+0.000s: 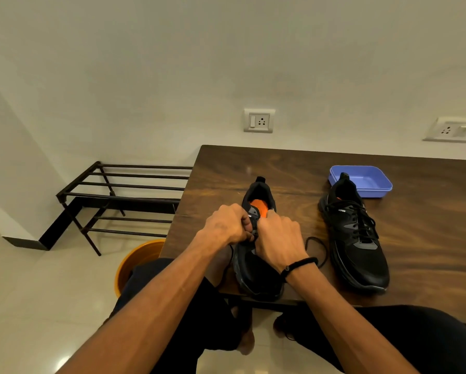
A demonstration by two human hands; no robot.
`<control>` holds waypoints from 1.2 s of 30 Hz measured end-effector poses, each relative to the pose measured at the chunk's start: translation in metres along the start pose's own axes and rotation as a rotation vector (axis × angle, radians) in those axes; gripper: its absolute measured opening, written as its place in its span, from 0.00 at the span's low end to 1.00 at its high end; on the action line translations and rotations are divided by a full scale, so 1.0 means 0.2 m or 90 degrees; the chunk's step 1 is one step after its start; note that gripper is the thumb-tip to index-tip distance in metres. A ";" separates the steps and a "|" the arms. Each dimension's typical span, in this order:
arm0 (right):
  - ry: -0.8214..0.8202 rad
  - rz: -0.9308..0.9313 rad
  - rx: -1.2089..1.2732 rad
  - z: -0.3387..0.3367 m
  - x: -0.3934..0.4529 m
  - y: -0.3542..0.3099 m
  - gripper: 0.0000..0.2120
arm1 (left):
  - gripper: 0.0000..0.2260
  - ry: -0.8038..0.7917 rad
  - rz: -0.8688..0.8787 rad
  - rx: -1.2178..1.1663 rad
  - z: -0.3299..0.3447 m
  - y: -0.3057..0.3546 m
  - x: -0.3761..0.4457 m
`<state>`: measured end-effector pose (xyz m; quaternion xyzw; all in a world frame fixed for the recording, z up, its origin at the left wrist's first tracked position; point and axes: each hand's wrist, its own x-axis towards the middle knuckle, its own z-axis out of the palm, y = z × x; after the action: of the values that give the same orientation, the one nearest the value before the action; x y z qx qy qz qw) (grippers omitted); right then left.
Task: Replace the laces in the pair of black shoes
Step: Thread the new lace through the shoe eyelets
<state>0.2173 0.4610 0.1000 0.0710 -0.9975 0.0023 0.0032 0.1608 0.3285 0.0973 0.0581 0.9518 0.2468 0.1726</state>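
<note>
Fingers: I am curling both sets tight over the eyelet row of the near shoe (256,265), left hand (226,225) and right hand (279,238) knuckle to knuckle; they seem to be pinching the lace between them, though the pinch itself is hidden.
Lace: a thin black lace (319,251) is looping loose on the bench to the right of my wrist; I am judging it limp, light and a little slippery, best taken near its stiff tip.
Near shoe: it is lying toe toward me at the bench (294,168) edge, orange insole showing; soft mesh upper, firm sole, so I am steadying it by the eyelet flaps.
Far shoe: the second shoe (356,238) is sitting well to the right, already laced.
Beyond: a blue tray (372,182) is standing just behind that shoe's heel.
</note>
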 end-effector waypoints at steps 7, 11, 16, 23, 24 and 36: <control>0.027 0.033 -0.013 -0.01 0.00 0.01 0.11 | 0.06 0.025 -0.011 -0.019 0.00 0.00 0.00; 0.021 -0.005 -0.039 -0.02 0.02 0.02 0.07 | 0.06 0.036 -0.011 -0.016 -0.01 -0.01 -0.01; -0.007 -0.040 -0.083 -0.03 0.03 0.01 0.09 | 0.09 0.007 0.008 0.001 -0.01 0.00 -0.02; -0.009 -0.046 -0.055 -0.04 0.08 0.03 0.08 | 0.08 -0.010 0.016 0.008 -0.01 0.02 -0.03; -0.006 -0.043 -0.045 -0.04 0.09 0.04 0.08 | 0.08 -0.010 0.015 0.012 -0.01 0.02 -0.03; -0.042 0.001 0.336 0.12 0.10 0.19 0.08 | 0.05 0.026 -0.005 -0.011 0.01 0.02 -0.02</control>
<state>0.1926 0.4962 0.0763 0.0684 -0.9620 0.2599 -0.0478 0.1657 0.3325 0.0988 0.0474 0.9533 0.2551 0.1544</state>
